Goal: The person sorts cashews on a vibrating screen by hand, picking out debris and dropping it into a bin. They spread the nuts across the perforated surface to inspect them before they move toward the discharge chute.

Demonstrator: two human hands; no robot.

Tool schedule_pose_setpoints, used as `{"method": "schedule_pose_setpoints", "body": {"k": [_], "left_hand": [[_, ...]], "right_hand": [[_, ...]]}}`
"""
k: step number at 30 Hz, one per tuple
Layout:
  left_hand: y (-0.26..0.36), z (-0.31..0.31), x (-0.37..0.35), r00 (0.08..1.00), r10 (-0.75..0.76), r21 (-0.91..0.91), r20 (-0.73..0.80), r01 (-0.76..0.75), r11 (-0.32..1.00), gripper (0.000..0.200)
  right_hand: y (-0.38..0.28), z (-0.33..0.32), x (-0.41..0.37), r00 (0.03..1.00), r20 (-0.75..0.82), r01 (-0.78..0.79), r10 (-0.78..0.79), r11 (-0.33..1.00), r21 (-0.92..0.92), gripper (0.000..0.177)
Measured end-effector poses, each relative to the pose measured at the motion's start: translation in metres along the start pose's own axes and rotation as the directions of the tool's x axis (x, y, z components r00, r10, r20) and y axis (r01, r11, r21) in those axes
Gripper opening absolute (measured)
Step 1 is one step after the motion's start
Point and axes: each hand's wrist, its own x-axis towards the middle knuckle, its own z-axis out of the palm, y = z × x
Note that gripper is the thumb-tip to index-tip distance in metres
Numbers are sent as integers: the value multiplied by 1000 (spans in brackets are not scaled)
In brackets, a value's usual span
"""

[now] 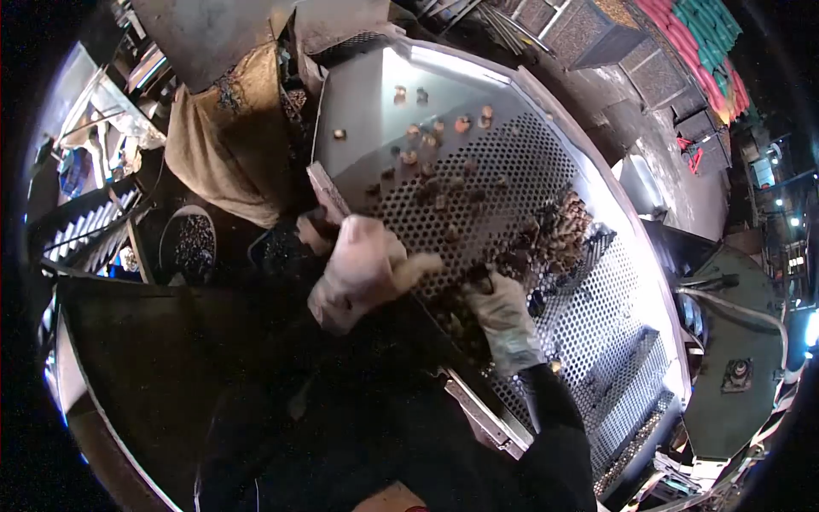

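Observation:
My left hand (360, 269), in a pale glove, is raised over the near edge of the perforated metal screen (529, 149). Motion blurs it, but its fingers look apart and I see nothing held in them. In a whitish glove, my right hand (503, 320) reaches down to the screen with its fingers curled among dark brown pieces. What those fingers grip is hidden. Just beyond the right hand lies a heap of brown nut-like lumps (567, 230). Several lighter lumps (409, 157) are scattered farther up, on the screen and the smooth metal plate (354, 102).
A burlap sack (217, 154) hangs at the left, above a bucket (189, 247) of small dark pieces. The screen has a raised metal rim (610, 175). Large bins (593, 34) and stacked red and green sacks (704, 43) stand at the back right.

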Motion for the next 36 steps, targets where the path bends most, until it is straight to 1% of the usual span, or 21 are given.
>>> {"method": "schedule_pose_setpoints", "body": {"k": [1, 4, 5, 6, 7, 10, 12, 13, 14, 18, 20, 22, 23, 24, 26, 28, 30, 32, 33, 34, 36], "left_hand": [[-12, -19, 14, 801, -268, 57, 535, 283, 958, 43], [3, -35, 48, 737, -376, -1, 562, 454, 891, 52], [12, -38, 63, 602, -474, -65, 643, 659, 749, 52], [6, -28, 65, 474, -580, -129, 662, 835, 535, 59], [-5, -21, 70, 629, -620, -147, 469, 748, 648, 48], [-46, -2, 108, 588, -638, 14, 497, 730, 684, 51], [-57, 28, 118, 651, -523, -7, 550, 630, 777, 51], [-42, 38, 134, 573, -545, 45, 612, 663, 748, 48], [-42, 48, 127, 617, -483, 81, 621, 562, 823, 49], [-50, 119, 107, 627, -356, 72, 693, 432, 899, 48], [-90, 116, 91, 749, -196, -166, 634, 379, 911, 43], [-90, 100, 134, 388, -483, 156, 785, 631, 760, 30], [-87, 68, 139, 264, -452, -161, 852, 954, 253, 29], [-104, 78, 144, 430, -495, -44, 755, 786, 616, 27], [-119, 84, 152, 671, -396, 237, 627, 319, 917, 26], [-112, 77, 171, 788, -226, 438, 573, -62, 897, 29], [-145, 142, 165, 871, -91, 428, 484, -144, 892, 27], [-94, 113, 192, 752, -357, 163, 554, 323, 932, 27], [-67, 97, 206, 668, -478, 64, 570, 545, 836, 28], [-69, 114, 202, 640, -472, 68, 607, 550, 832, 29], [-78, 156, 184, 655, -408, 35, 636, 505, 863, 29]], "right_hand": [[-9, 0, -13, 998, 58, 30, -37, 993, 115, 37], [11, 22, -23, 985, 172, -62, -21, 886, 461, 36], [16, 28, -23, 979, 206, -125, 7, 814, 568, 35], [25, 28, -27, 980, 36, 175, -196, 933, 316, 27], [24, 31, -28, 989, 78, 87, -123, 930, 357, 25], [73, 64, -19, 932, 342, -303, 120, 775, 554, 19], [123, 86, -14, 979, 108, 157, -175, 975, 155, 19], [133, 89, -13, 935, 49, 353, -350, 930, -98, 20], [72, 55, -27, 962, 24, 266, -273, 951, 155, 23], [51, 48, -33, 981, 151, 74, -124, 951, 300, 26], [53, 46, -35, 974, 202, 10, -107, 903, 430, 25], [61, 49, -38, 966, 95, 205, -240, 937, 284, 23], [65, 51, -40, 952, 41, 290, -304, 936, 197, 23], [58, 42, -45, 946, 31, 324, -323, 946, -30, 22], [72, 48, -40, 909, 64, 415, -412, 882, -221, 21], [84, 57, -40, 945, 90, 328, -315, 916, -233, 20], [86, 63, -40, 978, 95, 198, -188, 974, -109, 20], [84, 64, -41, 972, 68, 226, -224, 974, -17, 20], [55, 44, -40, 982, 161, 87, -102, 992, 94, 22], [27, 24, -39, 968, 249, -69, 23, 981, 179, 25], [52, 34, -35, 898, 185, 440, -400, 819, -368, 27]]}}
